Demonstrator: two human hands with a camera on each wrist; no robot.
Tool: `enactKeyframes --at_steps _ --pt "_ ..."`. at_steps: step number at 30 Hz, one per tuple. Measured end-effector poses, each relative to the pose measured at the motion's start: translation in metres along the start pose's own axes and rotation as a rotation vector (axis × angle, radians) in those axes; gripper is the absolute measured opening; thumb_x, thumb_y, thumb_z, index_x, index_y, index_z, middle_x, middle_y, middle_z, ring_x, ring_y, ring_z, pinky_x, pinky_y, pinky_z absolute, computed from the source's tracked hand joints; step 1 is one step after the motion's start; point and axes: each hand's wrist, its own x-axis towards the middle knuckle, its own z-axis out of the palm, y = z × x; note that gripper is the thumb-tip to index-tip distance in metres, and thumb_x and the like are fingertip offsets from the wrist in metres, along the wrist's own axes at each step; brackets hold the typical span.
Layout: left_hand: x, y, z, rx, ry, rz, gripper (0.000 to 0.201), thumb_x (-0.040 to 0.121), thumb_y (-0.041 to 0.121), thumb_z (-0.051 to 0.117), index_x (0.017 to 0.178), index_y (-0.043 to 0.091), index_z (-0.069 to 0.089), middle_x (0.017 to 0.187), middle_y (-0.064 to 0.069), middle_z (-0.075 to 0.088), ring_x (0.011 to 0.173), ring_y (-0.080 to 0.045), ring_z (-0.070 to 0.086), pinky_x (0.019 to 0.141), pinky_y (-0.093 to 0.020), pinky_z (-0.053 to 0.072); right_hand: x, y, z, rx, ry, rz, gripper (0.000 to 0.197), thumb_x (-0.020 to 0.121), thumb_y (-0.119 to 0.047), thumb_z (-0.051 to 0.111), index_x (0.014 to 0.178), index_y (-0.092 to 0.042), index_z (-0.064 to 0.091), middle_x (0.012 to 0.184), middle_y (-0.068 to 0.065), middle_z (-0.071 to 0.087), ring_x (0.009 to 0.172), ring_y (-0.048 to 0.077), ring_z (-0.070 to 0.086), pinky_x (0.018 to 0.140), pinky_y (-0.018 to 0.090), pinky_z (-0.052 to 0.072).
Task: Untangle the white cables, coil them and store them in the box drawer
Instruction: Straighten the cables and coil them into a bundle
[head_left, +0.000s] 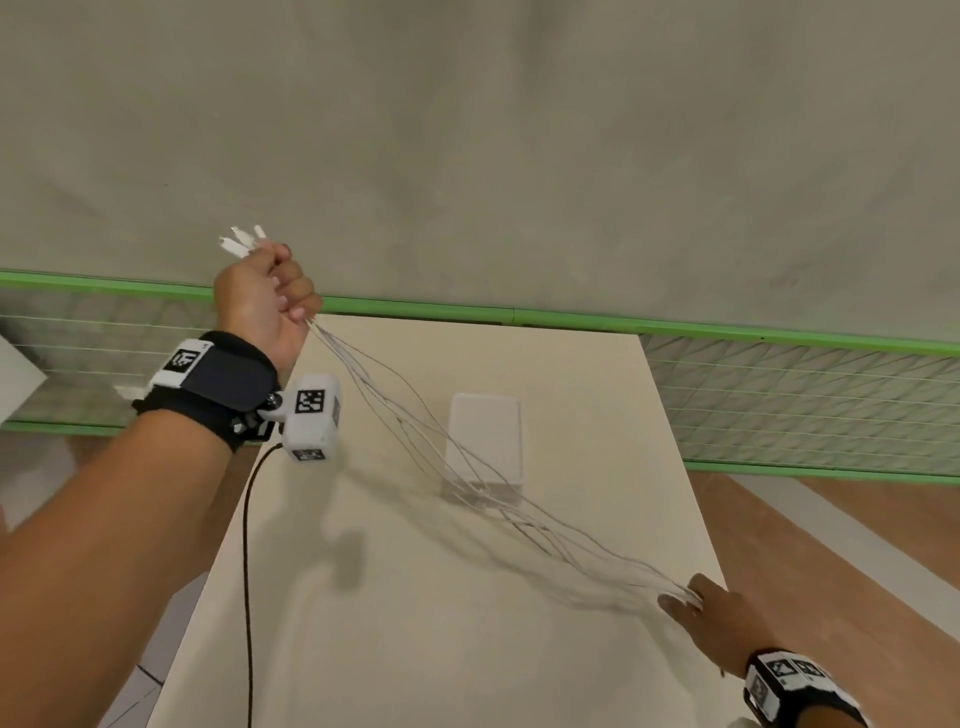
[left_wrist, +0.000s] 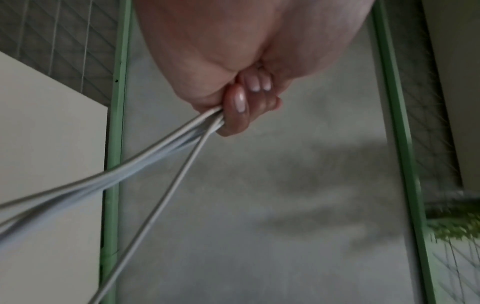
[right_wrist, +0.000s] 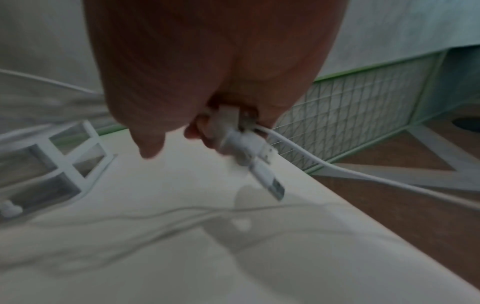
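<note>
At the left we see the left hand raised above the far left corner of the worktop, its fingers clenched round a bundle of white cables; several connector ends stick out above the fist. From there the cables run in loose, crossing strands down and to the right, passing in front of the white box that stands near the middle of the worktop. In the right wrist view the box shows small drawer compartments. At the right edge of the worktop, the right hand holds the other ends, its fingers curled round a cluster of plugs, with one USB plug pointing down out of the grip.
</note>
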Motion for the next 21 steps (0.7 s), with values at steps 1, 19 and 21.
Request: enactKeyframes --at_steps 1,19,21 --pt "-0.007 -0.007 0.003 0.022 -0.023 -0.007 0.032 0.103 0.019 0.033 0.075 0.017 0.047 0.049 0.008 0.025 0.039 -0.008 0.019 0.038 -0.022 0.017 0.001 -0.002 0.000 -0.001 -0.053 -0.001 0.036 0.091 -0.055 0.060 0.084 -0.022 0.046 0.071 -0.001 0.062 0.069 0.019 0.062 0.057 0.024 0.040" --pt "-0.100 -0.093 0.034 0.111 -0.399 -0.207 0.034 0.107 0.027 0.034 0.077 0.014 0.044 0.064 0.001 0.035 0.052 -0.013 0.028 0.047 -0.024 0.031 -0.041 -0.301 -0.112 0.403 -0.086 -0.787 0.051 0.096 -0.063 0.040 0.139 -0.035 0.047 0.139 -0.011 0.057 0.119 0.007 0.056 0.101 0.028 0.042" --pt "-0.102 -0.089 0.033 0.108 -0.391 -0.215 0.034 0.107 0.028 0.034 0.078 0.014 0.043 0.069 0.000 0.040 0.054 -0.014 0.031 0.045 -0.024 0.033 -0.041 -0.319 -0.104 0.444 -0.149 -0.805 0.043 0.098 -0.062 0.039 0.125 -0.032 0.055 0.124 -0.007 0.066 0.110 0.013 0.061 0.101 0.033 0.045"
